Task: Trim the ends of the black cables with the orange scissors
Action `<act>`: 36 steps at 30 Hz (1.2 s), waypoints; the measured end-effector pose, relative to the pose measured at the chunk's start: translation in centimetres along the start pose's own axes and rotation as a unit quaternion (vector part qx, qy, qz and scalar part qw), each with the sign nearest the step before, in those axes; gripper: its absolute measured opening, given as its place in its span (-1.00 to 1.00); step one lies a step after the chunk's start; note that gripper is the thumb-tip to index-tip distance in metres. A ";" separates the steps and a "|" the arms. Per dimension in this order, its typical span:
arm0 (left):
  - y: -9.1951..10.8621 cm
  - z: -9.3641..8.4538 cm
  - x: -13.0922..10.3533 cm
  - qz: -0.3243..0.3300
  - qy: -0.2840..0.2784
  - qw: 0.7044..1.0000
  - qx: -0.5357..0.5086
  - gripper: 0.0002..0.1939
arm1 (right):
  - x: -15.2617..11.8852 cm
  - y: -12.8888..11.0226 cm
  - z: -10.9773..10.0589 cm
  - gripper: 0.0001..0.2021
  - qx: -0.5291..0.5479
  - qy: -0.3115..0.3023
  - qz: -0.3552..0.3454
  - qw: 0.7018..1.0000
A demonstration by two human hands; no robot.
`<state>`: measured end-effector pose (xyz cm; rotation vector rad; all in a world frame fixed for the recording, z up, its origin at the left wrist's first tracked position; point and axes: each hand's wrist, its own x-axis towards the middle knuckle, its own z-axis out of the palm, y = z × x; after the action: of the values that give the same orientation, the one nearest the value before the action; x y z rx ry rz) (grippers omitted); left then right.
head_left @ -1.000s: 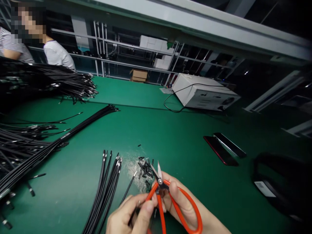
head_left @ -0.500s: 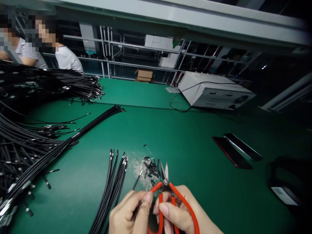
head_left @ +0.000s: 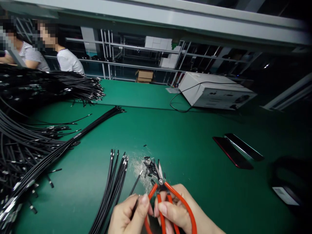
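Note:
My left hand [head_left: 131, 211] is closed in a pinch around a thin black cable [head_left: 135, 206], most of which is hidden by the fingers. In my right hand [head_left: 177, 209] is a pair of scissors with red handles [head_left: 187, 204]. Their blades stand slightly apart and point away from me, over a small heap of short black cut pieces [head_left: 149, 168]. Fine pale strands [head_left: 138, 167] lie loose around that heap. One black cable with a bright tip [head_left: 136, 182] lies just beyond my left hand. To the left rests a bundle of black cables [head_left: 109, 191] with metal ends.
Large piles of black cables [head_left: 21, 139] cover the left side of the green table [head_left: 185, 139]. At the back right stands a white metal box [head_left: 216, 92] with a cord. Two flat phone-like objects [head_left: 237, 151] lie at right. Two people [head_left: 69, 61] sit beyond the table.
The scissors and my right hand have shifted slightly left. A small black piece now shows to the right of the blades. My left hand keeps its pinch, turned a little.

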<state>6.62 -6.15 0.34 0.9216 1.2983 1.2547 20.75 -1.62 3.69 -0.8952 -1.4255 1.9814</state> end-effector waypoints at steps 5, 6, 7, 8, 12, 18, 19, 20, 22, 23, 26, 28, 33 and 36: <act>1.2 -0.3 0.1 0.002 0.005 0.999 0.033 -0.65 | 0.0 -0.3 -0.1 -0.63 -0.021 -0.052 0.044 0.997; 1.4 -0.3 0.2 0.009 0.008 0.999 0.044 -0.67 | 0.0 -0.4 -0.1 -0.63 -0.030 -0.052 0.046 0.997; 1.5 -0.4 0.2 0.012 0.007 0.999 0.052 -0.68 | -0.1 -0.4 0.0 -0.64 -0.040 -0.048 0.044 0.997; 1.6 -0.3 0.3 0.013 0.003 0.998 0.055 -0.67 | -0.1 -0.4 0.0 -0.64 -0.051 -0.036 0.035 0.997; 1.2 -0.2 0.5 0.004 -0.013 0.999 0.049 -0.66 | -0.3 -0.7 0.0 -0.69 -0.091 0.026 -0.018 0.995; 0.4 0.2 0.4 0.004 0.045 0.999 0.021 -0.64 | 0.2 -1.1 -1.2 -0.71 -0.111 0.152 0.028 0.982; 0.2 0.3 0.3 0.011 0.046 0.999 0.020 -0.65 | 0.3 -1.0 -1.4 -0.70 -0.125 0.190 0.023 0.974; -0.1 0.5 0.3 0.021 0.045 0.999 0.017 -0.66 | 0.4 -0.8 -1.4 -0.70 -0.148 0.222 0.011 0.964; -0.6 0.6 0.2 0.035 0.048 0.998 0.002 -0.66 | 0.5 -0.4 -1.3 -0.72 -0.201 0.259 -0.029 0.944; -0.9 0.7 0.2 0.033 0.051 0.998 -0.010 -0.66 | 0.5 -0.1 -1.2 -0.74 -0.213 0.259 -0.049 0.941; -1.5 0.6 0.4 -0.008 0.066 0.997 -0.047 -0.64 | 0.6 0.3 -0.4 -0.78 -0.161 0.220 -0.078 0.959; -1.7 0.4 0.5 -0.023 0.078 0.995 -0.052 -0.66 | 0.7 0.4 0.0 -0.77 -0.101 0.212 -0.077 0.969; -1.6 0.4 0.6 0.000 0.091 0.995 -0.030 -0.72 | 0.8 0.6 0.4 -0.72 -0.051 0.228 -0.069 0.970; -1.5 0.6 0.5 0.029 0.091 0.995 -0.004 -0.72 | 0.9 0.7 0.2 -0.70 -0.049 0.232 -0.064 0.969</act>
<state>7.38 -5.79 -1.14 0.8591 1.4166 1.4141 20.00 -1.34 2.86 -1.1842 -1.2768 1.4881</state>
